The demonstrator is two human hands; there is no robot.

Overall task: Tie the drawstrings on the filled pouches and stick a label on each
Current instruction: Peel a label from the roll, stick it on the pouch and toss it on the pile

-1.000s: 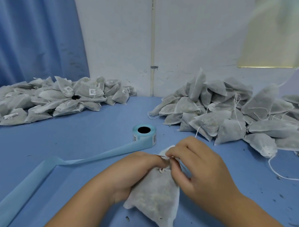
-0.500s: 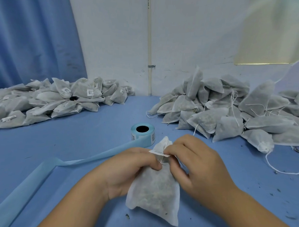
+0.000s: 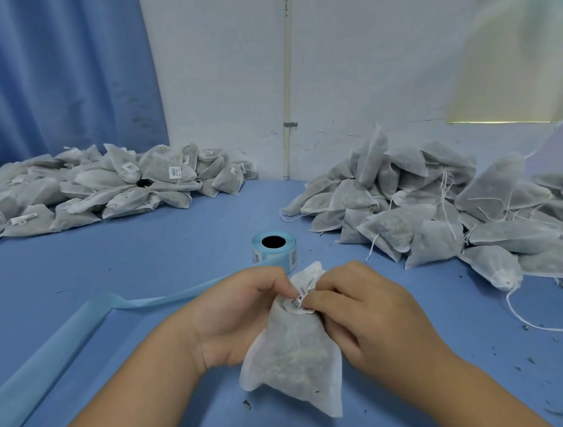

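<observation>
We see the pouch [image 3: 294,359] just in front of the label roll [image 3: 273,251] on the desk [image 3: 175,257], held between both hands. The left hand [image 3: 237,314] curls its fingers [image 3: 272,279] round the neck. The right hand [image 3: 372,317] pinches the neck too, its fingers pressed on the label [image 3: 299,303]. Left of the roll lies a labelled pile [image 3: 113,186], right of it an unlabelled pile [image 3: 435,207] — both well apart.

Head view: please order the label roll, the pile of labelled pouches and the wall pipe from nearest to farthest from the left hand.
1. Label roll, just beyond the left hand, which holds the pouch.
2. Pile of labelled pouches, far left on the table.
3. Wall pipe, behind the table's back edge.
</observation>
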